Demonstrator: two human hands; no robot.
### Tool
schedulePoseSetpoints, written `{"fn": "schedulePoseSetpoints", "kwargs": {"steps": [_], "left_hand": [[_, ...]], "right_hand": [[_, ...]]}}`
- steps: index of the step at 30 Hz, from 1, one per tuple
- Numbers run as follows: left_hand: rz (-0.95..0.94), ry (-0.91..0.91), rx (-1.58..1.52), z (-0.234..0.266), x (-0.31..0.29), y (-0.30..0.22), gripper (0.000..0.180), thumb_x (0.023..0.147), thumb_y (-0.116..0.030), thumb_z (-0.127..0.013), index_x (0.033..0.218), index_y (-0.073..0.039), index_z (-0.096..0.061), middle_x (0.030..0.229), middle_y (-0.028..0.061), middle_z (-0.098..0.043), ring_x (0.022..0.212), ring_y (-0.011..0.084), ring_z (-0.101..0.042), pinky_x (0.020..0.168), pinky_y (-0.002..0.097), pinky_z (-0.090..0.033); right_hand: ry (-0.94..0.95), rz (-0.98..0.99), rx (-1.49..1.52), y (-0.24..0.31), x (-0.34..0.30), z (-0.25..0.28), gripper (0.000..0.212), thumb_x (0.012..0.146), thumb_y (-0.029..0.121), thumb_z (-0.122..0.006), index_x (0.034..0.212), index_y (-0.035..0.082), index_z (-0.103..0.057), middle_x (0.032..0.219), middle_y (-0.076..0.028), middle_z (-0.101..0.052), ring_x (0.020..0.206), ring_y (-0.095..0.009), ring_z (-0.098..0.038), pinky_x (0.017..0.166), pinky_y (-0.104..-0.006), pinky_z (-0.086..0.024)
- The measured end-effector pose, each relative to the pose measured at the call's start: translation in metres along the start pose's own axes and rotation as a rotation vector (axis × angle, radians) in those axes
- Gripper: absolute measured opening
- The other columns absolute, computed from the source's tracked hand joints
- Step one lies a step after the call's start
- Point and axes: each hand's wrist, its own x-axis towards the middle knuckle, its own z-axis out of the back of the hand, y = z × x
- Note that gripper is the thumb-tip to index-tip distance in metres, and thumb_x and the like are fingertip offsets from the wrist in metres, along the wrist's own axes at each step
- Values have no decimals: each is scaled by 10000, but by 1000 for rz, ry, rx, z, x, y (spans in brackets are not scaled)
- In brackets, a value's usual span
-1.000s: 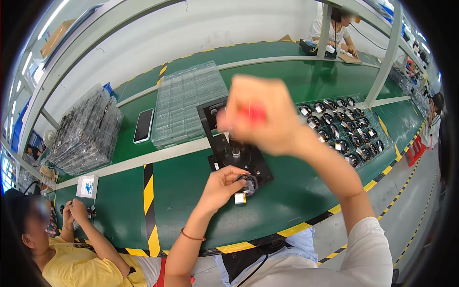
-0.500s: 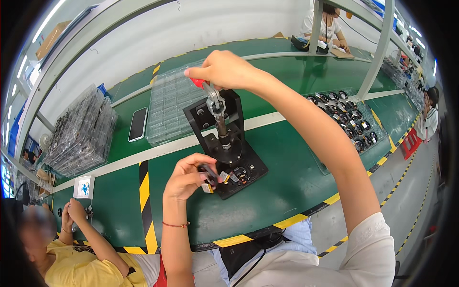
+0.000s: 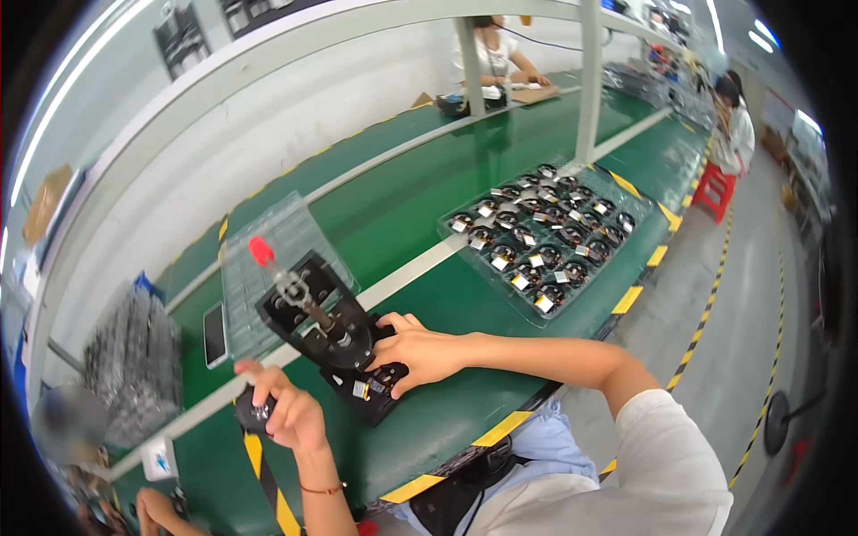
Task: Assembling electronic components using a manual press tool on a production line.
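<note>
Left hand (image 3: pixel 293 414): gripped a black disc (image 3: pixel 253 413), left of the press (image 3: pixel 338 339)
Right hand (image 3: pixel 418 354): lay half-open at the press base — hold unclear
Disc: seemed light, stiff — rim suited gripping

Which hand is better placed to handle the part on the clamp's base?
Probably the right hand: it is close beside the part on the black base, while the left hand holds a round black piece.
</note>
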Motion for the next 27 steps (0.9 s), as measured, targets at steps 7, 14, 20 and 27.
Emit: {"fn": "schedulePoseSetpoints", "kwargs": {"steps": [7, 14, 20, 27], "left_hand": [[195, 42, -127, -15, 15, 39, 31, 941, -125, -442, 918, -104, -445, 791, 35, -583, 614, 168, -564, 541, 279, -413], [277, -168, 599, -25, -32, 4, 233, 997, -293, -412, 896, -82, -409, 838, 121, -510, 417, 192, -466, 327, 264, -362], [503, -299, 1239, -29, -48, -5, 208, 850, -147, -656, 861, 12, -523, 990, 159, -482, 586, 260, -602, 426, 299, -476], [571, -471, 1440, -22, -26, 20, 436, 566, 145, -726, 947, 24, -554, 1146, 137, -473, 842, 270, -646, 697, 372, -573]], "right_hand": [[-265, 10, 302, -15, -15, -19, 480, 615, 261, -790, 1040, 72, -673, 1075, -45, -612, 1133, -258, -404, 954, -393, -281], [-309, 102, 144, -44, -83, 57, 476, 701, 245, -772, 1139, 119, -632, 1148, -35, -603, 1131, -247, -473, 985, -409, -317], [-516, -606, -596, -134, -254, 213, 495, 621, 202, -790, 1084, 92, -651, 1004, -119, -653, 991, -325, -577, 874, -415, -448], [-607, -1086, -456, -188, -397, 250, 519, 614, 0, -718, 1108, 117, -612, 1071, -121, -627, 1022, -317, -563, 916, -384, -443]]}}
